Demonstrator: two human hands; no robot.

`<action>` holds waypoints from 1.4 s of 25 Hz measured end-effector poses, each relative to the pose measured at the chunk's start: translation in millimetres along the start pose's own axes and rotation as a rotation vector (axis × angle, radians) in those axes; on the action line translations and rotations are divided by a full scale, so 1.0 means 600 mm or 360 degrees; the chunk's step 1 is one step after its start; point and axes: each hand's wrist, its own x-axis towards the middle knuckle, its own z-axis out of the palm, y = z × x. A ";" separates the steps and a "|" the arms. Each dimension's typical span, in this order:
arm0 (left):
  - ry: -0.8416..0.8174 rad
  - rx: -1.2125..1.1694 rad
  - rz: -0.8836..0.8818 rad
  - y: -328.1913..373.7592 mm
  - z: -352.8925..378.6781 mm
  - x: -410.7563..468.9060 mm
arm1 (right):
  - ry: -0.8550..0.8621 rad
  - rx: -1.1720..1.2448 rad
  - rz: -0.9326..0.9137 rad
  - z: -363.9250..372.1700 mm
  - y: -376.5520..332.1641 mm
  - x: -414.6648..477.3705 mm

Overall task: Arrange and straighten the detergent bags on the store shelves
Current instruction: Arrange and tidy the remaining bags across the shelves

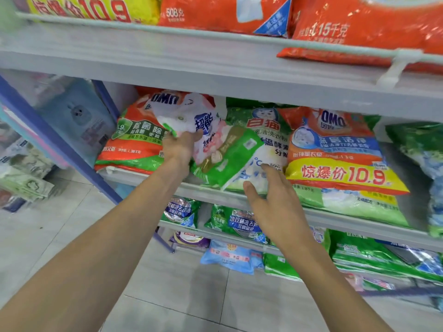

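Detergent bags lie on the middle shelf (pixel 215 192). My left hand (pixel 178 146) grips a white and pink bag (pixel 191 116), lifted and tilted over an orange and green OMO bag (pixel 134 140). Beneath the lifted one, a green and white bag (pixel 227 156) slants across the shelf edge. My right hand (pixel 271 195) hovers with fingers spread, fingertips touching a white and green bag (pixel 268 149). To the right, an orange OMO bag with a yellow price band (pixel 335 154) lies on a pale green bag (pixel 354 204).
The upper shelf (pixel 215 61) carries yellow and orange bags (pixel 223 13). Lower shelves hold green, blue and purple bags (pixel 235 221). A blue upright post (pixel 60 149) stands at the left, with tissue packs (pixel 24 178) beyond. The grey tile floor (pixel 179 295) lies below.
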 end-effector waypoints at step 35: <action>-0.1991 0.0007 -0.0508 -0.149 0.292 -0.802 | 0.0723 0.1905 0.0451 -0.546 0.324 -0.594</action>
